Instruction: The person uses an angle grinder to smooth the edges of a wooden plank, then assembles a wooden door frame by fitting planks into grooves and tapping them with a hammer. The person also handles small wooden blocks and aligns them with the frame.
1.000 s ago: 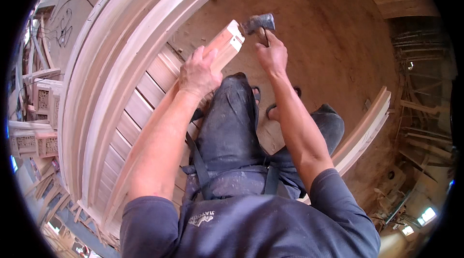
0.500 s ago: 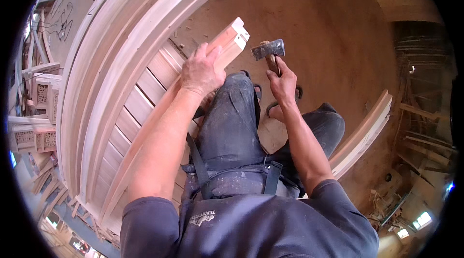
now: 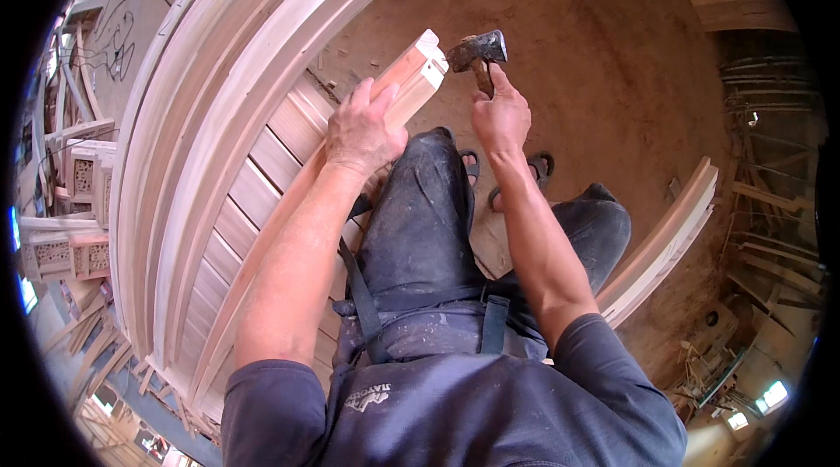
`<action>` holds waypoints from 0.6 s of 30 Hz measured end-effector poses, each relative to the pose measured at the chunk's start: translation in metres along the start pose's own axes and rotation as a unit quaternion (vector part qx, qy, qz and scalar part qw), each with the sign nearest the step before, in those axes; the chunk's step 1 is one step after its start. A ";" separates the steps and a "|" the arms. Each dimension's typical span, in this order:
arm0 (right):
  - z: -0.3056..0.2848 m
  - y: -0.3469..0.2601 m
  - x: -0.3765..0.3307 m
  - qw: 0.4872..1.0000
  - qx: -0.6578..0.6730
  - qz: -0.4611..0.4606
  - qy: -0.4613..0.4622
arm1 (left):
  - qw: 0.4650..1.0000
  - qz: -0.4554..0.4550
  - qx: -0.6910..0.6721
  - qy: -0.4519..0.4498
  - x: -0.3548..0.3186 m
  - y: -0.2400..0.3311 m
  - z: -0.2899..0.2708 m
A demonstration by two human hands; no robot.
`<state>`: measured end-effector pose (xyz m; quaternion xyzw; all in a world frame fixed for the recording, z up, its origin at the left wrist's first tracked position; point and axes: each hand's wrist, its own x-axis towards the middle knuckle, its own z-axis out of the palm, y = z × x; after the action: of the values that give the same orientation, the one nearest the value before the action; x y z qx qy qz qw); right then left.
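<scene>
A short hammer [image 3: 477,50] is gripped by the right hand [image 3: 500,115], the fingers wrapped tightly round the handle just below the dark metal head; most of the handle is hidden inside the fist. The head is seen just beside the squared end of a pale wooden rail [image 3: 418,79], but whether the two are touching cannot be told. The left hand [image 3: 360,132] is laid on the same rail, a little back from its end, with the fingers spread and curled over the upper face; the fingertips on the far side are hidden by the wood. The rail runs down along the person's left thigh and is lost behind the forearm. To its left, a row of flat slats [image 3: 262,171] is set into a large curved wooden frame [image 3: 188,117], whose upper and lower ends are cut off at the rim of the view. Dark dusty trousers [image 3: 420,231] cover the bent knees, and sandals [image 3: 538,165] are partly visible on the earthen floor [image 3: 595,64]. Another curved moulding [image 3: 669,231] lies near the right knee. Carved wooden pieces at the far left are too distorted to make out.
</scene>
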<state>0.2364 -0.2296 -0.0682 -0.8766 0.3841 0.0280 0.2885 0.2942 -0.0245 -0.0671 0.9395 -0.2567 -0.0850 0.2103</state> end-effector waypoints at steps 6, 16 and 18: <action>-0.022 -0.005 -0.008 0.995 0.066 -0.038 -0.070 | 1.000 0.006 0.020 0.021 -0.004 -0.002 0.000; 0.001 0.049 -0.023 0.981 0.190 -0.044 0.006 | 0.999 0.009 0.026 0.027 0.000 0.002 -0.001; -0.004 0.038 -0.027 0.979 0.203 -0.029 0.000 | 0.999 0.019 0.025 0.032 0.002 -0.001 -0.002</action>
<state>0.1909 -0.2342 -0.0760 -0.8104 0.3563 -0.0588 0.4614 0.2966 -0.0244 -0.0659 0.9418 -0.2693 -0.0442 0.1962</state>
